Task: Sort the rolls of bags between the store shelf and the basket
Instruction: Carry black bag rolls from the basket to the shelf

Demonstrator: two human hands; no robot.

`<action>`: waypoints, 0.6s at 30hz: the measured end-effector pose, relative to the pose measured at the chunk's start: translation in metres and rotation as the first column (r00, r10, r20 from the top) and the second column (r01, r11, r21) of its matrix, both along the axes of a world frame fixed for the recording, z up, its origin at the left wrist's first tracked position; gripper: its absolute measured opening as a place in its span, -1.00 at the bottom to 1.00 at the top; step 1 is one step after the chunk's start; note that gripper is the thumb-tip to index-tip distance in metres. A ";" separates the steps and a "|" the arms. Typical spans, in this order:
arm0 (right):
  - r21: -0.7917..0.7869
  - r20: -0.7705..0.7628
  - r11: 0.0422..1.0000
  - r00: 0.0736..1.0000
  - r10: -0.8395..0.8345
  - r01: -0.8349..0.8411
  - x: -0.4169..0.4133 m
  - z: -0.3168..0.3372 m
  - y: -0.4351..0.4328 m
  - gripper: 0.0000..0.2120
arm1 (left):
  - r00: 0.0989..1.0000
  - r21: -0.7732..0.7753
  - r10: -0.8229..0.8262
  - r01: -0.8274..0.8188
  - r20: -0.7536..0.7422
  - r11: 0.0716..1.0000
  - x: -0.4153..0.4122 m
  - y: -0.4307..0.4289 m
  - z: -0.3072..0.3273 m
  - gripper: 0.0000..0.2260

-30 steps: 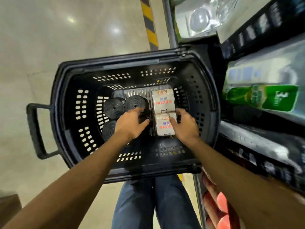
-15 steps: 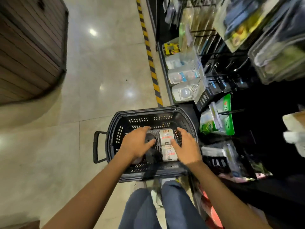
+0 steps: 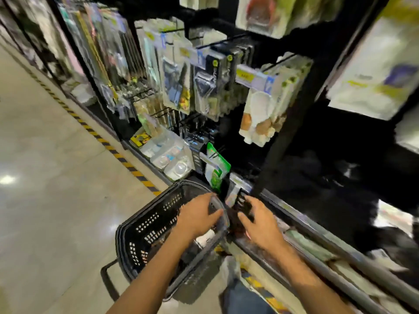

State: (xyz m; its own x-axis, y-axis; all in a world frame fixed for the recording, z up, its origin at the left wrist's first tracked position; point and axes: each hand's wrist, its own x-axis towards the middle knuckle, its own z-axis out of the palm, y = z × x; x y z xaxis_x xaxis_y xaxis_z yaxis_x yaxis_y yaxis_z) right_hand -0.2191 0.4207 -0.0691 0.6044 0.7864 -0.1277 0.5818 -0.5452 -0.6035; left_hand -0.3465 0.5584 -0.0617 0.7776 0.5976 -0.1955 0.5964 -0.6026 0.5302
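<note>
The black plastic basket stands on the floor against the store shelf. My left hand is over the basket's right rim and my right hand is over the shelf's front edge. Pressed between them is a dark, blurred bundle that looks like black rolls of bags; my right fingers curl over its top. A white roll shows inside the basket under my left wrist. The view is smeared by motion, so the grip is hard to make out.
Hanging packets fill the pegs above the shelf. A green pack and clear boxes sit just behind the basket. Yellow-black tape runs along the shelf base on the tiled floor. My legs are below the basket.
My head has lifted from the basket toward the shelf. Both hands have risen out of the basket's middle and moved right to its rim and the shelf edge, carrying something dark.
</note>
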 end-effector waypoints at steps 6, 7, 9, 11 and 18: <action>0.026 0.044 0.952 0.951 -0.305 0.304 0.029 0.027 -0.104 -0.45 | 0.955 0.023 -0.297 0.297 0.018 0.955 0.064 -0.067 0.025 -0.46; 0.038 0.048 0.940 0.939 -0.342 0.340 0.035 0.027 -0.119 -0.46 | 0.940 0.029 -0.340 0.339 0.015 0.940 0.074 -0.077 0.028 -0.45; 0.073 0.046 0.903 0.903 -0.427 0.423 0.048 0.031 -0.150 -0.49 | 0.911 0.027 -0.411 0.411 0.011 0.911 0.098 -0.101 0.034 -0.48; 0.087 0.022 0.862 0.864 -0.503 0.499 0.061 0.034 -0.180 -0.49 | 0.886 0.019 -0.463 0.463 0.022 0.886 0.121 -0.125 0.038 -0.52; 0.096 -0.024 0.708 0.713 -0.701 0.699 0.124 0.032 -0.286 -0.49 | 0.811 0.022 -0.579 0.579 0.085 0.815 0.222 -0.205 0.034 -0.47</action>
State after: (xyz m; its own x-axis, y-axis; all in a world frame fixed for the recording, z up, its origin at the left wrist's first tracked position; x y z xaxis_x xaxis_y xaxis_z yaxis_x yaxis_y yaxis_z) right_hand -0.0953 0.1346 -0.0374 0.9873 0.1444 -0.0657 0.0642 -0.7425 -0.6667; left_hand -0.1245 0.3532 -0.0273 0.9928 0.0306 -0.1156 0.0911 -0.8196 0.5656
